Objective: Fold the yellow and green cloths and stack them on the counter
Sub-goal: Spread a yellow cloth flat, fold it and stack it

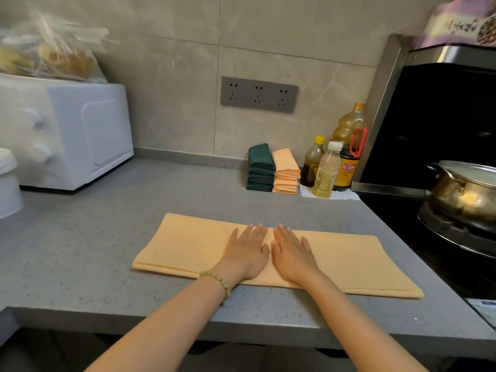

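Yellow cloth (188, 242) lies flat on the grey surface (107, 232), folded into a long band running left to right, near the front edge; its doubled long edge faces the person.

Left hand (248, 252): palm down on the middle of the band, fingers straight and slightly spread. Grip fully open, nothing held, only pressing on the cloth. A bead bracelet (217, 277) sits on this wrist.

Right hand (294, 253): just beside the left, palm down, fingers straight. Grip likewise fully open, holding nothing, resting flat on the cloth. The thumbs lie close together, almost touching.

At the back of the surface, against the wall: a stack of folded green cloths (261, 167) and, touching it on the right, a stack of folded yellow cloths (285, 173). Both stand well apart from the cloth under the hands.

Right of the stacks: a clear bottle (326, 170), a dark bottle (312, 162) and a large oil jug (349, 124). Further right a metal pot (464, 191) sits on the stove (456, 232). A white oven (80, 135) stands at the far left. A grey socket panel (259, 94) is on the wall tiles
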`<action>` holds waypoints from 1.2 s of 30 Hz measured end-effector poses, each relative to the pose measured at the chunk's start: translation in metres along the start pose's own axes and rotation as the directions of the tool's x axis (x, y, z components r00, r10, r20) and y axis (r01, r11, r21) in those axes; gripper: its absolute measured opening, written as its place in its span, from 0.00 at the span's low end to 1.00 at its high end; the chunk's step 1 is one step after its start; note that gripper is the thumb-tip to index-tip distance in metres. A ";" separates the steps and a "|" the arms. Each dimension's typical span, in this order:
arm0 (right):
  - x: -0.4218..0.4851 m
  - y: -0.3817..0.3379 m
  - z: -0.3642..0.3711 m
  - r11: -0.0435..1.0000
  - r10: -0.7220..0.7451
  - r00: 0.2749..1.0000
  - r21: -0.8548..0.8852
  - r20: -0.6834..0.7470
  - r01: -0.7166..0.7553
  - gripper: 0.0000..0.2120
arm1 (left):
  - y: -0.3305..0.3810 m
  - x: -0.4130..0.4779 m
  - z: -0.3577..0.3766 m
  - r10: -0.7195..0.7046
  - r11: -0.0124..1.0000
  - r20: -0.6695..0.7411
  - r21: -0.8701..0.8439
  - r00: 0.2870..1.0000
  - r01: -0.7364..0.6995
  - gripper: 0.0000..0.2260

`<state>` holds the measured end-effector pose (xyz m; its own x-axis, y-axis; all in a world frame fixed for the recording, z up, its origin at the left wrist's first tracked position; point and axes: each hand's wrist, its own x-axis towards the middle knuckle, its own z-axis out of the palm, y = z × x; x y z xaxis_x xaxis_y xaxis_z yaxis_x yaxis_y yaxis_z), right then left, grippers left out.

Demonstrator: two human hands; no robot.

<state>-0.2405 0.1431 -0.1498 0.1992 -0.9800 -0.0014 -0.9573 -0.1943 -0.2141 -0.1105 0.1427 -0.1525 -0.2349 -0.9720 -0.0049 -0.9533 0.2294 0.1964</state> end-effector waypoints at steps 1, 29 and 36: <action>0.000 0.000 0.001 1.000 0.000 1.000 -0.011 0.005 0.000 0.25 | -0.001 0.000 0.001 -0.027 1.000 -0.009 -0.001 1.000 0.027 0.24; -0.001 -0.003 -0.008 1.000 -0.027 0.996 -0.008 0.085 0.028 0.25 | -0.092 -0.029 -0.026 -0.129 0.991 -0.093 0.027 0.987 0.132 0.27; -0.043 -0.028 -0.009 0.983 -0.183 0.983 0.029 -0.001 0.183 0.25 | -0.056 -0.033 -0.019 0.146 0.989 0.060 -0.013 0.987 -0.146 0.25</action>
<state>-0.2241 0.1902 -0.1352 0.3708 -0.9279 0.0388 -0.8982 -0.3689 -0.2389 -0.0453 0.1612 -0.1443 -0.3829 -0.9231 -0.0350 -0.9063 0.3680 0.2078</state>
